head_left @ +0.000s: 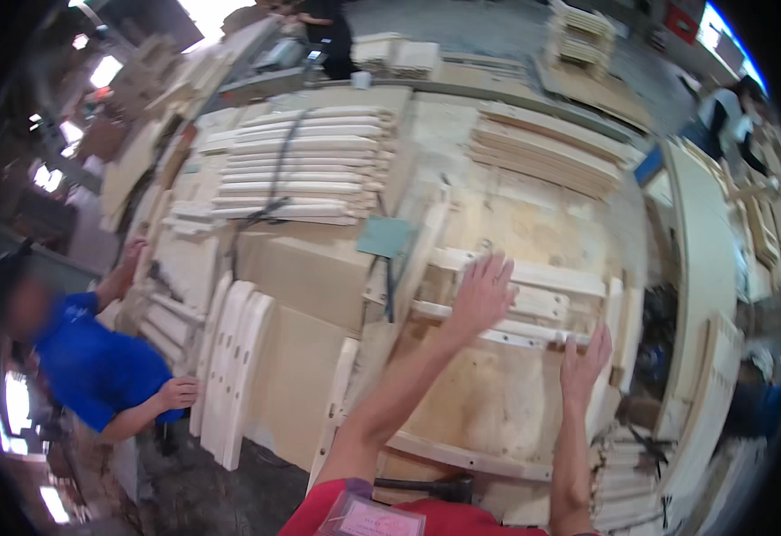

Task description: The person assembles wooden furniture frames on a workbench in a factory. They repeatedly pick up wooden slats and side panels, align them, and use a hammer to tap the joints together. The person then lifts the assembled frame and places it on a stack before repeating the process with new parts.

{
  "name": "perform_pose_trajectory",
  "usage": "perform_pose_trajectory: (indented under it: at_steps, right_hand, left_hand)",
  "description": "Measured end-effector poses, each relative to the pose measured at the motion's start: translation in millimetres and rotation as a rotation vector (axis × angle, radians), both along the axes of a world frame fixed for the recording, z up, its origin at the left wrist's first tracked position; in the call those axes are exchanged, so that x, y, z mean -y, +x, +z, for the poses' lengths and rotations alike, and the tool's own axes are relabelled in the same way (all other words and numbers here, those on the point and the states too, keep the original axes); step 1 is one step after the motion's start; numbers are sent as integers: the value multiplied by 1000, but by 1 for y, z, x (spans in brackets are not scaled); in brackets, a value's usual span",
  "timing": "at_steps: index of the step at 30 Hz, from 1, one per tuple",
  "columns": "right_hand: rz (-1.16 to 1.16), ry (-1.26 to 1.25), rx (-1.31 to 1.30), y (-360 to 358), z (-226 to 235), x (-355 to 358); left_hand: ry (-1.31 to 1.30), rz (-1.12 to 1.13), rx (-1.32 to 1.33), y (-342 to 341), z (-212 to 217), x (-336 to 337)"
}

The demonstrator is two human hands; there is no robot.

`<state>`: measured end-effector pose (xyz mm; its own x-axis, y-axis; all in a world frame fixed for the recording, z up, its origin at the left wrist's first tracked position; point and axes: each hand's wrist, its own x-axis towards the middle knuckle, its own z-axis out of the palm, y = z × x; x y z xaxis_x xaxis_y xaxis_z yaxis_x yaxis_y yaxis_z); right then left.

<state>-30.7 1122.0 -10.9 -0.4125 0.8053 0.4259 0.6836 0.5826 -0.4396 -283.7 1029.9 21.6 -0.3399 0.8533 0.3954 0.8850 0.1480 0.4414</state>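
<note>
On the wooden workbench, pale wooden rails lie crosswise in front of me. My left hand is over the left part of the far rail, palm down with its fingers spread. My right hand is beside the right end of the near rail, thumb and fingers apart; whether it touches the wood I cannot tell. Between the two rails sits a shorter flat board. An upright wooden piece stands at their right ends. Neither hand grips anything visible.
A dark-handled hammer lies near my body. Farther off are a strapped bundle of slats, a green card and stacked slats. At left, a person in blue touches long boards with holes.
</note>
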Motion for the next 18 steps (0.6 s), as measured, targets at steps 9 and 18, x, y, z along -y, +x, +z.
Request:
perform_pose_trajectory:
  at_steps: [9, 18]
  right_hand:
    - [-323, -478, 224, 159, 8, 58]
    - [-294, -523, 35, 145, 12, 71]
  left_hand:
    - [-108, -97, -39, -7, -42, -76]
    - [-169, -94, -41, -15, -44, -60]
